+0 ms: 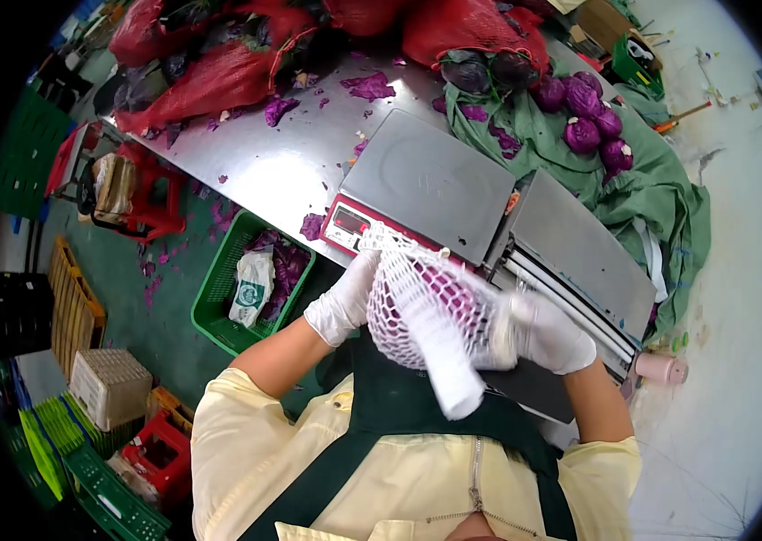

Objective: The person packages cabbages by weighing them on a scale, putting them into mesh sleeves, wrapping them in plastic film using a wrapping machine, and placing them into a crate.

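Note:
In front of my apron, a purple cabbage shows through a white mesh net. A white bunched length of netting or tube hangs down over its front. My left hand, in a white glove, is closed on the net's left side, with its fingertips partly hidden by the mesh. On the right side, my gloved right hand is closed at the net's edge; motion blurs its fingers. Just beyond the hands sits a flat-topped scale with a red front panel.
A wrapping machine with a metal plate stands right of the scale. Red mesh sacks and several loose purple cabbages lie on the metal table. Below left is a green basket with leaves and a white bag.

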{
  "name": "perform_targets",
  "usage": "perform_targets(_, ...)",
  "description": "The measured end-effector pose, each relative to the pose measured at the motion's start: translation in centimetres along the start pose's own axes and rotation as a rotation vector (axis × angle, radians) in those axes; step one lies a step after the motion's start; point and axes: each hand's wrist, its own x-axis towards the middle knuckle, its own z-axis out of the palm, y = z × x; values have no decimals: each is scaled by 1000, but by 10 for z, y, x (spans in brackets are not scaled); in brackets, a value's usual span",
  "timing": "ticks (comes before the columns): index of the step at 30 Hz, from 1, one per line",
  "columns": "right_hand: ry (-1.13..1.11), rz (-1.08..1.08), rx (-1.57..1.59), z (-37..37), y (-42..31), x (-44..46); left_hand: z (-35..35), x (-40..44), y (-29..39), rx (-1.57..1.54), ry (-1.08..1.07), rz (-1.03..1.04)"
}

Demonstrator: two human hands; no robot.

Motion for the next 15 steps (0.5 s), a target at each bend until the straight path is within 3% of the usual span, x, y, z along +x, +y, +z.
perform_targets(2, -169, 108, -369, -11, 9, -13, 24, -3, -11, 435, 67, 61)
perform_targets(3, -291, 128, -364, -10, 7, -16, 22, -1, -16, 399, 35, 22)
perform_targets(4, -279, 118, -361, -10, 6, -20, 14, 3, -22, 364, 3, -18)
perform_targets(5, -167, -44, -429, -10, 5, -23, 18, 5, -28, 21, 79, -61)
perform_targets(6, -52, -205, -495, -8, 4, -25, 21, 0, -30, 61, 3, -41)
perform_targets(7, 171, -321, -148, -2, 3, -28, 26, -1, -34, 150, -21, 19)
perform_targets(9, 285, -460, -117, -34, 28, -15, 54, -8, -44, 261, -183, 127)
perform_targets(10, 312, -446, -72, -62, 54, -12, 44, -7, -49, 332, -143, 112)
perform_targets(11, 431, -343, -244, -49, 64, -21, 56, -7, -59, 407, -187, 99)
perform_targets(14, 407, -331, 206, -22, 82, -58, 90, -9, -103, 408, -180, 94)
perform_targets(15, 201, -248, 489, -28, 92, -76, 91, -2, -117, 406, -136, 146)
